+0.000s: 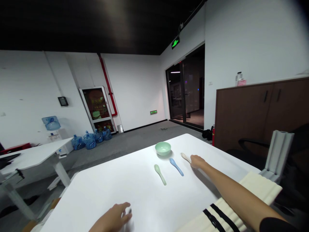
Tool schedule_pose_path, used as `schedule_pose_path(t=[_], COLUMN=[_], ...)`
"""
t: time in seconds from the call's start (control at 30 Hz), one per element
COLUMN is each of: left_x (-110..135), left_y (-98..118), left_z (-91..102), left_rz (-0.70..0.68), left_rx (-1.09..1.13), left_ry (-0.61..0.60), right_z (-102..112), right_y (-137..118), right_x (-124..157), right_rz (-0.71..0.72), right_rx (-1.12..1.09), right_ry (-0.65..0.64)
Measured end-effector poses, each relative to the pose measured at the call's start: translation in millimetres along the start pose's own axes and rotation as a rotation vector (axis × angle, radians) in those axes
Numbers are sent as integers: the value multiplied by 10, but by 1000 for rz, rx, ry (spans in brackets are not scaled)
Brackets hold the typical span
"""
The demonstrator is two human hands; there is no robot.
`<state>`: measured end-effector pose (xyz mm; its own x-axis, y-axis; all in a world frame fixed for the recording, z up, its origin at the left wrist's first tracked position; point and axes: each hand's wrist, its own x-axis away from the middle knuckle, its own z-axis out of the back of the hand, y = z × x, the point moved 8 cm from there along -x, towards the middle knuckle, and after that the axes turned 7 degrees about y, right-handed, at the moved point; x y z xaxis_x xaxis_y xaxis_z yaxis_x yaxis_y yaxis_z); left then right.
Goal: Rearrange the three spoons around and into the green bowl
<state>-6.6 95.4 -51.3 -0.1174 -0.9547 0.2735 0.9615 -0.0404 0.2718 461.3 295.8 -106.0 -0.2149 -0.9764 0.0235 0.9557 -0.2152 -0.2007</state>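
Note:
A mint green bowl [163,148] stands on the white table [125,180] toward its far side. In front of it lie a pale green spoon [160,174] and a blue spoon [176,166], side by side. My right hand [197,161] reaches out to the right of them and is closed on the handle of a cream spoon [185,157], whose bowl end points to the far left. My left hand [115,217] rests on the table near its front edge, fingers curled, with a small dark thing at the fingertips that I cannot make out.
A folded cream cloth with black stripes [231,206] lies at the table's right front. A brown cabinet [260,112] and a grey metal profile [277,154] stand to the right. Another white desk [31,154] and water bottles [89,140] are at the left.

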Motion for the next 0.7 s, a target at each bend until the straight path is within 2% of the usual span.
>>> schedule_pose_path(t=[0.23, 0.37, 0.7], left_x=[-2, -1, 15], left_y=[-9, -10, -71], left_z=[4, 10, 26], left_rz=[1, -11, -1], left_rx=[8, 7, 6], left_ry=[0, 9, 19], right_z=[20, 115, 336], right_y=[-7, -56, -373], right_x=[12, 43, 207], right_rz=[-2, 19, 65], right_rx=[-5, -3, -43], right_ry=[2, 37, 92])
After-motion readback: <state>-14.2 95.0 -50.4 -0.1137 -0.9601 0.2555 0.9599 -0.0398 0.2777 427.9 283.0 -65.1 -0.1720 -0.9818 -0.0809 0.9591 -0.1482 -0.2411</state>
